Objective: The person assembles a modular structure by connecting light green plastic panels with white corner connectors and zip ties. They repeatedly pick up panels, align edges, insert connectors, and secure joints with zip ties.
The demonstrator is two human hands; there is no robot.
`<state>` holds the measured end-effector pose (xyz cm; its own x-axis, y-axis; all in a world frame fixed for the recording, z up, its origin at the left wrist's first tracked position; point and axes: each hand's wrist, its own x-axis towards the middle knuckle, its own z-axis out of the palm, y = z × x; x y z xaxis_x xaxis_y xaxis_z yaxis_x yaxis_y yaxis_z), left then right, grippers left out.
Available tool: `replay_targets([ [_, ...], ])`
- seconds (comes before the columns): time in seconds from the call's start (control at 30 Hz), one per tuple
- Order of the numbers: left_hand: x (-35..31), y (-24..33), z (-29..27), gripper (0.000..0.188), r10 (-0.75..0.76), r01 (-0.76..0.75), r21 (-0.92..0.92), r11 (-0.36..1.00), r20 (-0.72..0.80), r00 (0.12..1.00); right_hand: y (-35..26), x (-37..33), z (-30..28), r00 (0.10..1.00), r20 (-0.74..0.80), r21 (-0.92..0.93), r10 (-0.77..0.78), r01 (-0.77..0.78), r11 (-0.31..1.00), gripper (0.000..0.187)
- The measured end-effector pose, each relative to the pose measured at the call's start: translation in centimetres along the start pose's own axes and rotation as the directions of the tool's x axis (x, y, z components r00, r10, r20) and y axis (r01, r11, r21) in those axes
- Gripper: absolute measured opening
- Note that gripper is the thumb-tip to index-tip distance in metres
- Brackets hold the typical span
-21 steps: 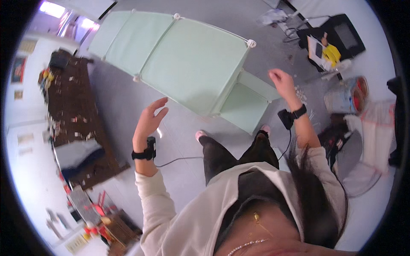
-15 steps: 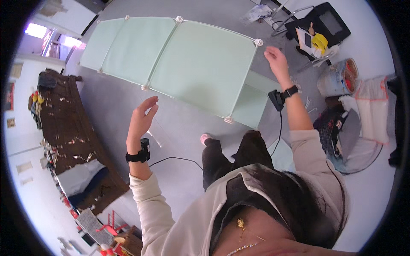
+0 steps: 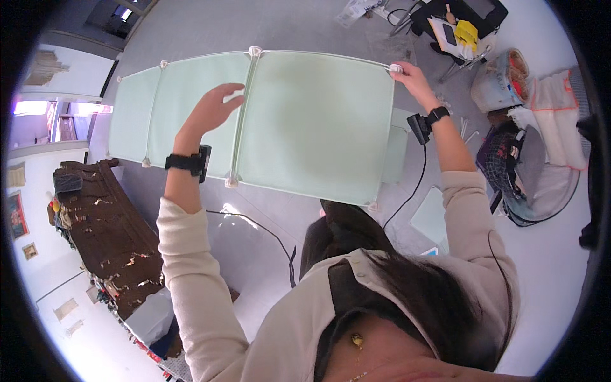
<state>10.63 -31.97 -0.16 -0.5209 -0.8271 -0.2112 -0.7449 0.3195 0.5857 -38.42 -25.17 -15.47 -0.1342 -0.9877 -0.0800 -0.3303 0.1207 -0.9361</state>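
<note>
A long row of pale green panels [image 3: 318, 121], framed with thin rods, stretches in front of me. White plastic connectors [image 3: 255, 51] join the panels at their corners. My right hand [image 3: 412, 84] has its fingers closed round the white corner connector [image 3: 396, 68] at the far right corner. Over the middle panel hangs my left hand [image 3: 213, 108], thumb and fingers apart, holding nothing. Its fingertips come close to the seam rod [image 3: 247, 114] between two panels; whether they touch it I cannot tell. Beneath the right end, another pale green panel [image 3: 396, 153] shows partly.
A loose pale panel [image 3: 428, 216] lies on the floor by my right side. At the right stand a bucket [image 3: 499, 83], a mesh bag [image 3: 503, 159] and a black chair [image 3: 439, 28] with things on it. A brown sofa [image 3: 108, 223] lines the left side.
My right hand has reached the far right corner and taken hold of its connector. My left hand has moved forward over the panels. In the picture, the near edge sits lower, closer to me.
</note>
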Motion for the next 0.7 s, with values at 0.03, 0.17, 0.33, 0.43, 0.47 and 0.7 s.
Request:
replay_targets([
  [0.03, 1.6, -0.9, -0.3, 0.037, -0.021, 0.021, 0.029, 0.999, 0.012, 1.0, -0.1, -0.1, 0.2, 1.0, 0.005, 0.049, 0.006, -0.006, 0.999, 0.039],
  [0.17, 6.4, -4.6, -1.1, 0.037, 0.029, -0.02, 0.108, 0.994, -0.085, 0.996, -0.9, -0.4, 0.7, 0.996, 0.009, 0.279, 0.09, -0.089, 0.956, 0.033],
  [0.33, 11.5, -7.0, -1.4, 0.038, 0.092, -0.071, 0.16, 0.985, -0.131, 0.987, -1.1, 0.5, 1.1, 0.979, 0.037, 0.317, 0.199, -0.2, 0.927, 0.036],
  [0.43, 14.3, -7.6, -1.1, 0.038, 0.156, -0.14, 0.157, 0.978, -0.1, 0.983, -1.1, 0.6, 1.7, 0.97, -0.016, 0.213, 0.242, -0.233, 0.949, 0.038],
  [0.47, 15.1, -7.9, -0.9, 0.038, 0.142, -0.133, 0.125, 0.983, -0.069, 0.987, -1.1, 0.6, 1.8, 0.969, -0.032, 0.209, 0.246, -0.234, 0.949, 0.038],
  [0.7, 17.5, -10.9, 0.8, 0.038, 0.174, -0.184, 0.135, 0.974, 0.082, 0.981, -0.6, 0.3, 1.5, 0.965, -0.045, 0.278, 0.26, -0.238, 0.931, 0.039],
])
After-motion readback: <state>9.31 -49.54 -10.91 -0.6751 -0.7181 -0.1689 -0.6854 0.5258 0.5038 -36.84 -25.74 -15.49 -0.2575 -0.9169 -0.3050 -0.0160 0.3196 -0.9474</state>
